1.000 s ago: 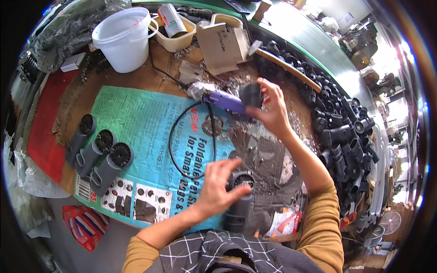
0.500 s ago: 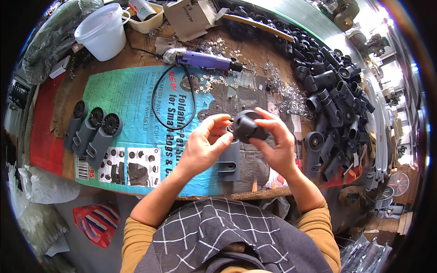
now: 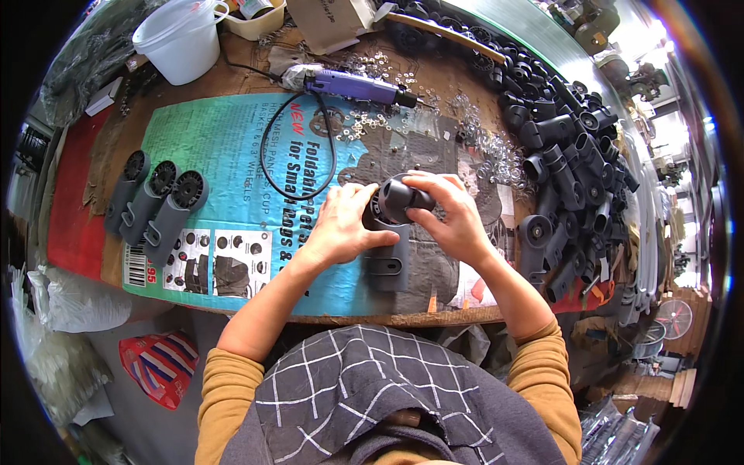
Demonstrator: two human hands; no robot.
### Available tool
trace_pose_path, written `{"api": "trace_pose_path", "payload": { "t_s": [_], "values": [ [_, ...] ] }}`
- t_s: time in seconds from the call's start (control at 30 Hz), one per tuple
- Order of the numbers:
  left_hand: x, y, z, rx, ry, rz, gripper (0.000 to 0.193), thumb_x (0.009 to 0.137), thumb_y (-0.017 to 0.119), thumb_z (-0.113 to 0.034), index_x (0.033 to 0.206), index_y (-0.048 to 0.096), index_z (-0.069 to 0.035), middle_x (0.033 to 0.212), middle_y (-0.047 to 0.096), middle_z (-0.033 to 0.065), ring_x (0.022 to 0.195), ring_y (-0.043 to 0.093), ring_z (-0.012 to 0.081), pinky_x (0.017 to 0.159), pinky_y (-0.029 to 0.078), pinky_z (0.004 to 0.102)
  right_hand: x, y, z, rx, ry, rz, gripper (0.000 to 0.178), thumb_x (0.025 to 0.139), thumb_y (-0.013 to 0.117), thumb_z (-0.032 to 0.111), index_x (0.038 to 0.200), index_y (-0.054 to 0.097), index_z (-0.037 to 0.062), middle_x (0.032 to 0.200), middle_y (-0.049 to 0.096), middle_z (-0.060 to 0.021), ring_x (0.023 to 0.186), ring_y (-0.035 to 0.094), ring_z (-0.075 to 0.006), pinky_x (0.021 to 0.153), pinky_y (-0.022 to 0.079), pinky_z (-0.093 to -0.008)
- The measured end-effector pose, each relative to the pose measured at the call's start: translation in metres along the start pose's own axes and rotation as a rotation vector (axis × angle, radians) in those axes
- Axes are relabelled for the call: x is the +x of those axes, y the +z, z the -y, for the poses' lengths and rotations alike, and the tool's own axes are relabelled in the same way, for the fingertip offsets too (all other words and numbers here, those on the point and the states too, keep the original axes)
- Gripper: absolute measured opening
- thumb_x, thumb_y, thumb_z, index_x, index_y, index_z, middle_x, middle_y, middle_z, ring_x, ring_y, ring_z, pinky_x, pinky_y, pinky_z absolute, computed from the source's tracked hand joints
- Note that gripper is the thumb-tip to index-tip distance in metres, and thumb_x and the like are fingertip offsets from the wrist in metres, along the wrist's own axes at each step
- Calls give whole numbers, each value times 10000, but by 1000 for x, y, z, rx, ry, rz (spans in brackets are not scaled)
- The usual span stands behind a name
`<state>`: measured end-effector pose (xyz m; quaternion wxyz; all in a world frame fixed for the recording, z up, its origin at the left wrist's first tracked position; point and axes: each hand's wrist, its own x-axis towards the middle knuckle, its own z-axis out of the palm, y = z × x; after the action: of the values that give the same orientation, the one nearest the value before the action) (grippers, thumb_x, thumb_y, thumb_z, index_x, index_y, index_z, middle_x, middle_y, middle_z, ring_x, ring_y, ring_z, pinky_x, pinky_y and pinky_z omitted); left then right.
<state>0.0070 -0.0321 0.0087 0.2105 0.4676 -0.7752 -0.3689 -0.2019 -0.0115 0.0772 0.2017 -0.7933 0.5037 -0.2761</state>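
Observation:
A dark grey plastic wheel bracket with a slot lies on the cardboard in front of me. My left hand grips its far end, thumb across the top, beside a spoked black wheel that is partly covered. Between the fingers and thumb of my right hand is a black rounded plastic part, tilted against the wheel end. Its underside is hidden. To the left lie three wheel brackets side by side, each with a spoked wheel at the far end.
Beyond my hands lies a purple electric screwdriver with a looped black cable. Small washers and loose metal bits are scattered nearby. Black plastic parts are heaped at right. A white bucket stands far left.
My right hand has brought the black rounded part left and down onto the wheel end. My left hand has moved from a pinch above the bracket to a grip around its far end.

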Motion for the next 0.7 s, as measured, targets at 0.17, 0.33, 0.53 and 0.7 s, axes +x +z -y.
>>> {"api": "trace_pose_path", "payload": {
  "t_s": [0.17, 0.33, 0.53, 0.7],
  "values": [
    [1, 1, 2, -21, 4, -11, 782, 727, 772, -473, 1324, 523, -34, 1243, 518, 178, 1169, 452, 367, 1033, 369, 455, 11, 11, -10, -42, 27, 174, 440, 748, 735, 83, 1177, 636, 86, 1243, 620, -110, 1115, 530, -297, 996, 426, -405],
    [17, -14, 9, -130, 34, 147, 563, 828, 696, -393, 1231, 586, -17, 1131, 580, 192, 1094, 509, 361, 963, 411, 439, 13, 11, -23, 30, 29, 235, 408, 760, 735, 92, 1157, 642, 116, 1189, 638, -93, 1092, 528, -299, 969, 440, -410],
    [24, -28, 4, -22, 62, 238, 602, 732, 774, -370, 1187, 603, -16, 1118, 596, 183, 1078, 527, 357, 952, 425, 438, 8, 9, -20, 146, 120, 177, 415, 766, 729, 81, 1171, 643, 99, 1199, 638, -104, 1085, 546, -297, 974, 443, -408],
    [12, -20, 5, -35, 70, 117, 745, 661, 838, -348, 1278, 565, -31, 1152, 592, 153, 1118, 504, 316, 996, 391, 411, 3, -3, -19, 242, 114, 97, 415, 768, 720, 64, 1175, 638, 73, 1211, 639, -128, 1130, 565, -294, 1013, 419, -394]
  ]
}}
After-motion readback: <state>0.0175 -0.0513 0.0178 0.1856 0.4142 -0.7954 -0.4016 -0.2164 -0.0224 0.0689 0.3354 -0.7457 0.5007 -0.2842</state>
